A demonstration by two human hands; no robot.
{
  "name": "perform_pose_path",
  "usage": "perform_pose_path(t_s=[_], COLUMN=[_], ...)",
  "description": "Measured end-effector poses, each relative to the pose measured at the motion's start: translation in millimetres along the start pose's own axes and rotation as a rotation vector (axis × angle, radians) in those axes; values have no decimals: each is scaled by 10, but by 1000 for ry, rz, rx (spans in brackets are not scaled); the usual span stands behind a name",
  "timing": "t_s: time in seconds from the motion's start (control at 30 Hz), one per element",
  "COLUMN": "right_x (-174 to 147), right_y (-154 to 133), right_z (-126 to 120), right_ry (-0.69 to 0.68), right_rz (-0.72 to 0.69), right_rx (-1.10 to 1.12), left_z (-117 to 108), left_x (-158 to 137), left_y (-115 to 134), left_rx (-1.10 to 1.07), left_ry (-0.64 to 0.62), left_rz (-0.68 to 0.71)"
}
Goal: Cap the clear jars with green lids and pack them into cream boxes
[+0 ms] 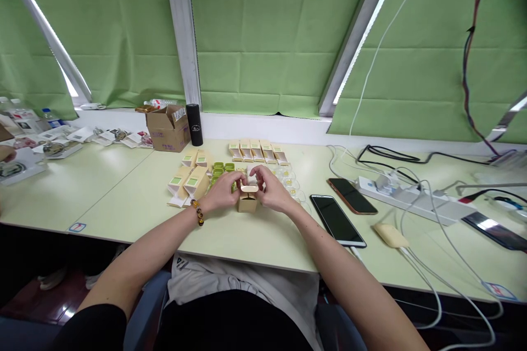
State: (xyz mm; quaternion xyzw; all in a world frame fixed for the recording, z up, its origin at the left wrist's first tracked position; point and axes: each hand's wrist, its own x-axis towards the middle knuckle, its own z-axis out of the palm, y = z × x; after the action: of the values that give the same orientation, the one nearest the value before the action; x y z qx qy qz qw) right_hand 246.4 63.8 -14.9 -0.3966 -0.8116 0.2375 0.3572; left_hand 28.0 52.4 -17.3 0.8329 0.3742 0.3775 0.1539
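In front of me stands a small cream and brown cardboard box (247, 205), with a pale rounded flap at its top. My left hand (224, 189) is closed on the left side of the flap, and my right hand (272, 191) pinches it from the right. Just behind and left of them lie green plastic trays (218, 170), partly hidden. Small clear round packs with yellow centres (289, 182) spread out to the right of my right hand. Cream boxes with green labels (196, 182) stand left of my left hand, and several similar boxes (257, 149) form a row behind.
A brown carton (168, 129) and a black bottle (194, 124) stand at the back left. To the right lie a white-framed phone (336, 220), another phone (353, 196), a power strip (415, 200), a yellow charger (391, 235) and tangled cables. A co-worker's hand (6, 153) shows far left.
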Motion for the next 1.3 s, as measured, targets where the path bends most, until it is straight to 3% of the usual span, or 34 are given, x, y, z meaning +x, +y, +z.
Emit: perform_pose_path(t_s=[0.23, 0.6, 0.83, 1.13, 1.3], right_x=[-12, -66, -82, -93, -96], right_y=[-54, -100, -79, -81, -83], right_z=[-165, -140, -115, -78, -83], right_ry=[-59, -53, -69, -64, -62], right_rz=[-181, -239, -330, -377, -389], right_rx=[52, -125, -225, -246, -250], left_z=[2, -235, -182, -157, -156], left_x=[-10, -25, -39, -60, -65], left_y=[-42, -20, -34, -80, -73], left_rx=[72, 184, 230, 237, 268], left_ry=[-3, -21, -82, -89, -81], left_rz=[52, 250, 308, 285, 368])
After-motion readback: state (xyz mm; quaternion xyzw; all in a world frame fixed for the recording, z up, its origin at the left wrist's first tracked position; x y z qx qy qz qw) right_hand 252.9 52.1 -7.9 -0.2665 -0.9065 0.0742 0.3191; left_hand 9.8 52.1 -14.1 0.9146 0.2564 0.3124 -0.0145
